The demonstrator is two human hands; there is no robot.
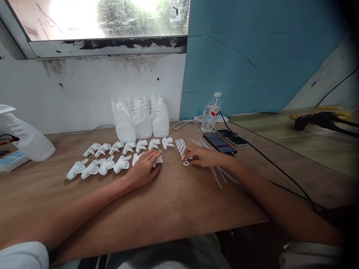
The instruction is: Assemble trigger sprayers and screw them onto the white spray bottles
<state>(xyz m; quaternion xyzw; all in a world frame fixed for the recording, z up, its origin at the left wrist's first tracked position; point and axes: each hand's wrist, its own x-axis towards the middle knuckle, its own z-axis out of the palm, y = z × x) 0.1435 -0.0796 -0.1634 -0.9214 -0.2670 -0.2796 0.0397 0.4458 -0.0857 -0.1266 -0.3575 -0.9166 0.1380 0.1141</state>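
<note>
While the left hand (146,167) is lying over smooth, white plastic trigger heads (122,164), the right hand (201,155) is resting bent fingers at flat, pale rings (181,146) on the matte brown counter (174,198) (thin straws (215,177) are fanning out beneath it). Cannot tell whether either grip is clamping a piece.

Grimy window (143,20) at top left to top centre, stained white wall (92,86) under it. Blue sheet (238,56) hung upper right. Clear drink bottle (211,115), white cap, upright right of centre. Two phones (220,144) lying just below it, side by side. Black cable (275,165) toward lower right. Blue-and-white box (14,161), left edge. Dark item (314,120) far right, blurred.
</note>
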